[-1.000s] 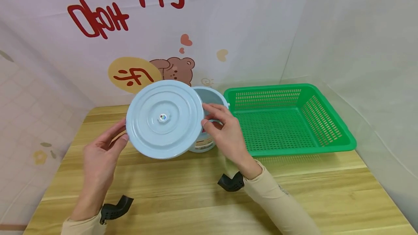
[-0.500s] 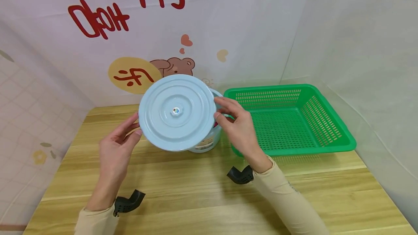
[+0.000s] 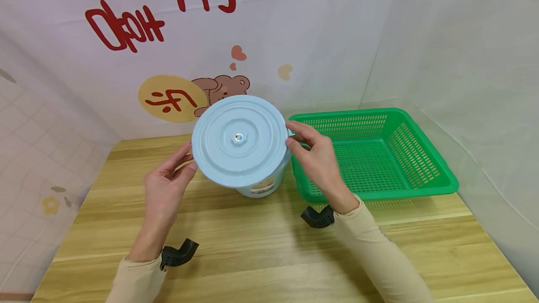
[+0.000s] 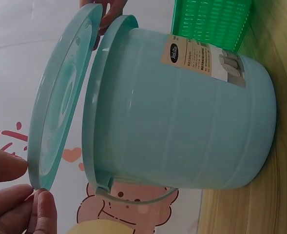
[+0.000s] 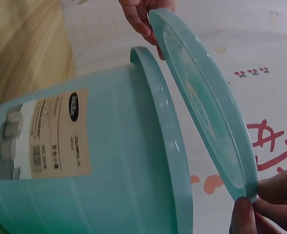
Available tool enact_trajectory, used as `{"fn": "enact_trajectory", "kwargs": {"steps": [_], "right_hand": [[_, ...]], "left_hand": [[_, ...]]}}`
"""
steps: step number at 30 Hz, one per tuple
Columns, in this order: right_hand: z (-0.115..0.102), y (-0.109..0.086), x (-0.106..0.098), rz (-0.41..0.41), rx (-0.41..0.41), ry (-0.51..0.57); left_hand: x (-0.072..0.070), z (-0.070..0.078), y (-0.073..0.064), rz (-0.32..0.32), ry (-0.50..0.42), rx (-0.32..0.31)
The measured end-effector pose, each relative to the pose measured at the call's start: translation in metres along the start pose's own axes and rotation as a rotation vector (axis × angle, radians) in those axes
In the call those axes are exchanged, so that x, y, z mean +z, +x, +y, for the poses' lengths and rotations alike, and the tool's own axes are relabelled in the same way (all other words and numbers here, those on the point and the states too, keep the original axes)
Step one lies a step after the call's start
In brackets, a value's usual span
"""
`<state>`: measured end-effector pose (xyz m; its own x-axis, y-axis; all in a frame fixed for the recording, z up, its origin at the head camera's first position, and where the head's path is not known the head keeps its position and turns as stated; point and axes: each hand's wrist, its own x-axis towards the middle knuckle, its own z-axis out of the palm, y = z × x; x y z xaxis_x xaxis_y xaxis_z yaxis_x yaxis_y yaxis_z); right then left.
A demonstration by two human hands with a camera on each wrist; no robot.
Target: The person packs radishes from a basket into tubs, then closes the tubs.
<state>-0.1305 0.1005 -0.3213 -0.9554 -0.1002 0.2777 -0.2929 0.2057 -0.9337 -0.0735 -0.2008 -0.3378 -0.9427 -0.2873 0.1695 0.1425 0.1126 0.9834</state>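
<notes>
A round light-blue lid (image 3: pixel 223 153) with a small centre knob is held between both hands over a matching bucket (image 3: pixel 257 188). My left hand (image 3: pixel 166 191) pinches its left edge, and my right hand (image 3: pixel 313 155) pinches the right edge. In the left wrist view a gap shows between the lid (image 4: pixel 60 97) and the rim of the bucket (image 4: pixel 182 117). The right wrist view also has the lid (image 5: pixel 206 107) apart from the bucket (image 5: pixel 119 131), which bears a printed label (image 5: pixel 60 134). From above, the lid hides most of the bucket's mouth.
A green plastic basket (image 3: pixel 379 196) with slotted sides stands right of the bucket on the wooden table (image 3: pixel 252 251). Behind the table hangs a white printed cloth (image 3: pixel 328 36). A thin handle (image 4: pixel 133 200) hangs at the bucket's side.
Both hands have carried the lid to the right and slightly away, from beside the bucket to over its mouth. The bucket and basket have stayed in place.
</notes>
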Motion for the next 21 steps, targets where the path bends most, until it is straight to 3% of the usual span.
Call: {"fn": "enact_trajectory", "kwargs": {"steps": [15, 21], "right_hand": [[0.011, 0.014, -0.009, -0.031, 0.093, -0.095], [0.016, 0.017, -0.011, -0.051, 0.117, -0.103]], "left_hand": [[0.012, -0.008, 0.008, -0.043, 0.089, -0.060], [0.014, -0.014, 0.010, -0.066, 0.115, -0.057]]}}
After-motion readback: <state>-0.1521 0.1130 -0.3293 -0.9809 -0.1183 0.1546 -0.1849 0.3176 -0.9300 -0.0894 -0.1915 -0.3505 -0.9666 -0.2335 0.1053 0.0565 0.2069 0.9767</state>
